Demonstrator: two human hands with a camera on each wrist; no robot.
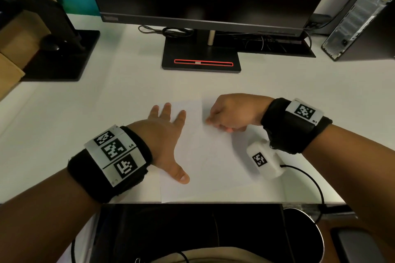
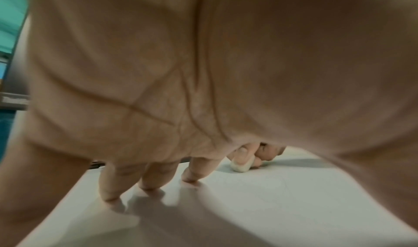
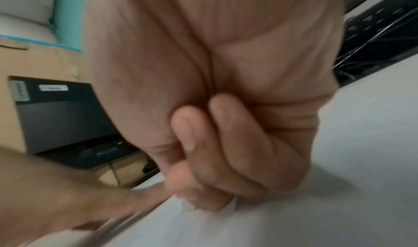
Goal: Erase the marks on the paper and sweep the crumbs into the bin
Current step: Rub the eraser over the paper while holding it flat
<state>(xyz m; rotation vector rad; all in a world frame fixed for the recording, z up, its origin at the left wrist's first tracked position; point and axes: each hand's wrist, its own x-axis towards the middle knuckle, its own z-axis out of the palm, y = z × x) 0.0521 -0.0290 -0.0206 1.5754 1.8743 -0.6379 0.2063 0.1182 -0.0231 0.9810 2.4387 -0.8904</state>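
A white sheet of paper [image 1: 209, 168] lies near the desk's front edge, with faint pencil lines on it. My left hand [image 1: 164, 134] presses flat on its left part, fingers spread and straight, fingertips [image 2: 149, 188] on the sheet. My right hand [image 1: 228, 113] is curled over the paper's upper middle and pinches a small white eraser [image 2: 242, 166] against the sheet. In the right wrist view the eraser [image 3: 230, 205] barely shows under the curled fingers [image 3: 214, 143]. No crumbs are visible.
A black monitor stand [image 1: 201, 57] sits behind the paper, a computer tower [image 1: 361, 15] at the right back, cardboard boxes [image 1: 12, 49] at left. A round dark bin [image 1: 303, 237] stands below the desk's front edge on the right. A black cable [image 1: 310, 179] trails from my right wrist.
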